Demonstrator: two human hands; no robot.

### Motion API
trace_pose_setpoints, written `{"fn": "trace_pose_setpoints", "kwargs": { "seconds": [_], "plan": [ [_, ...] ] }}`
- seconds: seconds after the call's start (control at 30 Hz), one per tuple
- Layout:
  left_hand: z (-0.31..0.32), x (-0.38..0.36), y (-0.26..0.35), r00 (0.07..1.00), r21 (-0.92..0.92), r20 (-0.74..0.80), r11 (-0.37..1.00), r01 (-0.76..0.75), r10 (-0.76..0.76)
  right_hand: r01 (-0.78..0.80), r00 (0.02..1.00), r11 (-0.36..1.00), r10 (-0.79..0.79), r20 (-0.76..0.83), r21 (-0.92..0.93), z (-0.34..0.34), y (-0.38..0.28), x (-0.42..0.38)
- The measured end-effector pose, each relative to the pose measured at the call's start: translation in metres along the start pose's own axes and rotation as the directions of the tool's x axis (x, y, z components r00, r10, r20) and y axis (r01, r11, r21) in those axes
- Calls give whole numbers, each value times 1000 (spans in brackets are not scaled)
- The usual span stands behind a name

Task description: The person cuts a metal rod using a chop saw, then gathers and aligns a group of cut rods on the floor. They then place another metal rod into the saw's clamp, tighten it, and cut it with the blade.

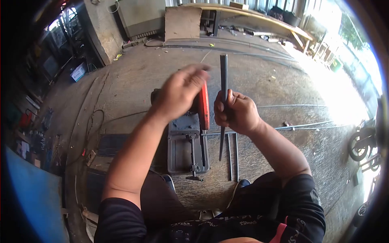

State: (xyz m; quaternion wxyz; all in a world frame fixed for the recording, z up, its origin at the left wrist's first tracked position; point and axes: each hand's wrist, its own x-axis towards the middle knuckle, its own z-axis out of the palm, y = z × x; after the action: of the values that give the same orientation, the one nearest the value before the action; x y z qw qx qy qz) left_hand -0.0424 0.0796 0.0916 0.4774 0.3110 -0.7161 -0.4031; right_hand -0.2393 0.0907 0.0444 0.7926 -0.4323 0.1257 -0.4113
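- Locate rod (224, 75) in right hand (240, 112), forward of torso and just right of red bar (206, 107) on machine (188, 158)
- Read long axis of rod as near upright in view, with upper end well above grip and lower end below, over floor (267, 162)
- Treat as governing relation: rod to right of left hand (178, 91), with upper part of rod level with left fingertips and a visible gap between
- Take right hand as nearer to rod, already in contact; left hand apart
- Right hand: closed around rod near mid-length, with thumb and fingers pressed to shaft
- Left hand: raised over machine, with fingers directed toward rod and nothing visible in grasp; cannot tell degree of opening because of blur
- Cannot tell contact between left hand and red bar; upper end of bar hidden behind hand
- Note middle of rod covered by right hand, and rear of machine by left hand and forearm
- Narrowing toward lower end of rod: true taper or perspective, cannot tell
- Near machine, on floor: two thin bars (229, 158), roughly parallel
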Motion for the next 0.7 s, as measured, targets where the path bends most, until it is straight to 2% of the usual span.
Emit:
{"fn": "trace_pose_setpoints", "kwargs": {
  "seconds": [0.03, 0.07, 0.13, 0.17, 0.2, 0.27, 0.3, 0.33, 0.37, 0.4, 0.43, 0.47, 0.53, 0.57, 0.6, 0.67, 0.7],
  "plan": [
    [-1, -7, 20, 992, 98, 116, 993, -60, 48, -6, 1000, 999, 7, -23, 50, 18, 1, -2],
    [2, -16, 21, 979, -156, 202, 988, 16, 16, -8, 1000, 999, 9, -18, 31, 31, 4, -3],
    [1, -29, 36, 975, -80, 209, 995, -65, 81, 27, 997, 1000, -28, -67, -11, 51, 10, -5],
    [-1, -34, 43, 976, -86, 194, 993, -81, 97, 7, 1000, 1000, -7, 26, -3, 53, 13, -5],
    [-5, -38, 49, 982, -81, 166, 994, -73, 86, 1, 999, 1000, -1, 33, -21, 65, 16, -5],
    [-11, -46, 57, 988, -78, 128, 994, -74, 83, 44, 995, 994, -53, -84, -103, 89, 24, -8],
    [-15, -49, 57, 979, 24, 29, 979, -204, 203, 61, 996, 978, -72, -50, -200, 89, 31, -7],
    [-18, -51, 57, 944, 139, -52, 939, -315, 325, 60, 997, 977, -71, -43, -205, 91, 42, -9],
    [-21, -52, 60, 942, 145, -59, 936, -320, 331, 68, 993, 956, -94, -77, -286, 93, 54, -12],
    [-24, -53, 63, 937, 86, -166, 951, -297, 307, 72, 987, 929, -118, -106, -363, 94, 66, -14],
    [-27, -55, 65, 924, 24, -269, 961, -276, 272, 54, 993, 907, -95, -77, -419, 93, 74, -16],
    [-30, -56, 66, 921, 32, -277, 961, -275, 273, 53, 994, 907, -89, -67, -417, 97, 80, -16],
    [-35, -56, 66, 894, -11, -367, 959, -282, 258, 110, 970, 705, -230, -79, -700, 109, 90, -13],
    [-37, -54, 58, 895, 10, -352, 957, -290, 275, 90, 951, 727, -266, -159, -680, 111, 96, -9],
    [-37, -55, 55, 895, 16, -351, 957, -288, 275, 94, 951, 730, -267, -155, -677, 112, 96, -11],
    [-36, -55, 52, 953, -262, -211, 927, -268, 216, 34, 935, 774, -248, -254, -632, 114, 96, -17],
    [-37, -56, 55, 953, -254, -213, 929, -268, 216, 67, 940, 792, -255, -229, -607, 112, 96, -20]
  ]
}}
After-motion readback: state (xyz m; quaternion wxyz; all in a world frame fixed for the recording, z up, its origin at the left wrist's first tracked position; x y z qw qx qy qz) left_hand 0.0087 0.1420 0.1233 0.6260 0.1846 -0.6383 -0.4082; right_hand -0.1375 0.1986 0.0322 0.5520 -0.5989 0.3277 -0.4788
